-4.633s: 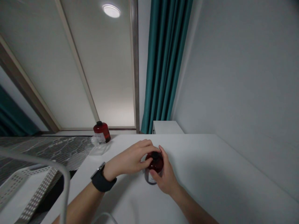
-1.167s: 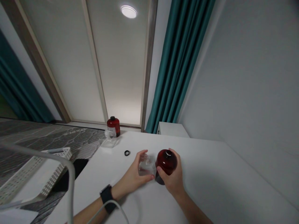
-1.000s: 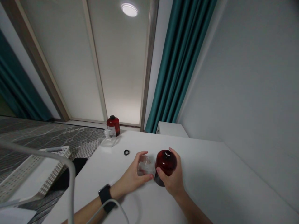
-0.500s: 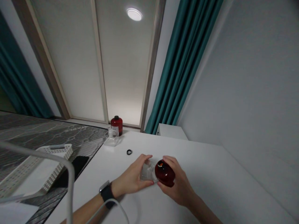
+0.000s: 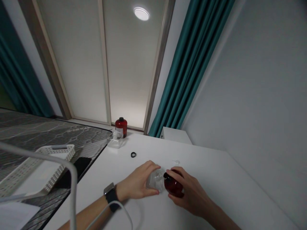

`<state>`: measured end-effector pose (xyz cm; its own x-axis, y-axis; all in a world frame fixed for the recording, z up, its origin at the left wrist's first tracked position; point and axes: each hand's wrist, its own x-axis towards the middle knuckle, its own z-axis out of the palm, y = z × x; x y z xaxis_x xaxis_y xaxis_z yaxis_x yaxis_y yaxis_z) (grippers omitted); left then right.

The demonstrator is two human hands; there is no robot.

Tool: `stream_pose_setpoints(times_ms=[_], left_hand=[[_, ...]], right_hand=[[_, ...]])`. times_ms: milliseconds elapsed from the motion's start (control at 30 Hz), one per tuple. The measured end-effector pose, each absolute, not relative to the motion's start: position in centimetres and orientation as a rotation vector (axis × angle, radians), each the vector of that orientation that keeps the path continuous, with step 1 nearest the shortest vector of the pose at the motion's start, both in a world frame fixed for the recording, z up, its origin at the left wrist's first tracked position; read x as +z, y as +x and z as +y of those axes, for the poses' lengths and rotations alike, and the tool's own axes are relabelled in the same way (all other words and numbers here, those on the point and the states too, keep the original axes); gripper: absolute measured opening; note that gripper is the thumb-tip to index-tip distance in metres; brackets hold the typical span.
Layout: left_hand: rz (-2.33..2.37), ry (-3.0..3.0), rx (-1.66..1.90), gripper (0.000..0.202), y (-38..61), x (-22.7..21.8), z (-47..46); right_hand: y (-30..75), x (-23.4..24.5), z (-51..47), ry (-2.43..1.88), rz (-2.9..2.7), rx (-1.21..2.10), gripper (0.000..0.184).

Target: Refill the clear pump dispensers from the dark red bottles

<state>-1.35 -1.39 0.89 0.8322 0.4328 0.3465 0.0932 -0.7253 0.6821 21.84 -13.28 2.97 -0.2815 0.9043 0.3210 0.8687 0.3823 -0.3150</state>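
My left hand (image 5: 144, 180) is wrapped round a clear, see-through bottle (image 5: 154, 181) low over the white table. In my right hand (image 5: 189, 191) is a dark red bottle (image 5: 173, 186), tilted so that its dark neck points left at the clear bottle's mouth. The neck and the mouth are close together; whether they touch I cannot tell. Beyond my left hand a small black ring (image 5: 133, 154) lies on the table. A small, clear patch or piece (image 5: 177, 162), too faint to name, shows on the table just past my right hand.
At the table's far edge stand another red bottle (image 5: 121, 127) with a black cap and a clear tray (image 5: 114, 144) with a whitish thing in it. A white perforated basket (image 5: 68, 156) sits to the left. A grey cable (image 5: 74, 191) crosses the lower left.
My right hand has drawn slightly right and down with the red bottle, whose dark neck now shows. The clear bottle stays in my left hand. The faint patch beyond my right hand has come into view.
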Motion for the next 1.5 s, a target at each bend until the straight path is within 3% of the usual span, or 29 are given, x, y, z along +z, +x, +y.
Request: stream_pose_setpoints(times_ms=[467,1500], left_hand=[[0.425,2.29,0.61,0.065,-1.1,0.1,-1.5],[0.335,2.152,0.666,0.06,-1.2,-0.1,-1.2]], right_hand=[[21.5,4.8,-12.6,-1.652,-2.326,0.21,0.071],[20.8,7.5,-11.6,-1.693,-2.405,0.329,0.072]])
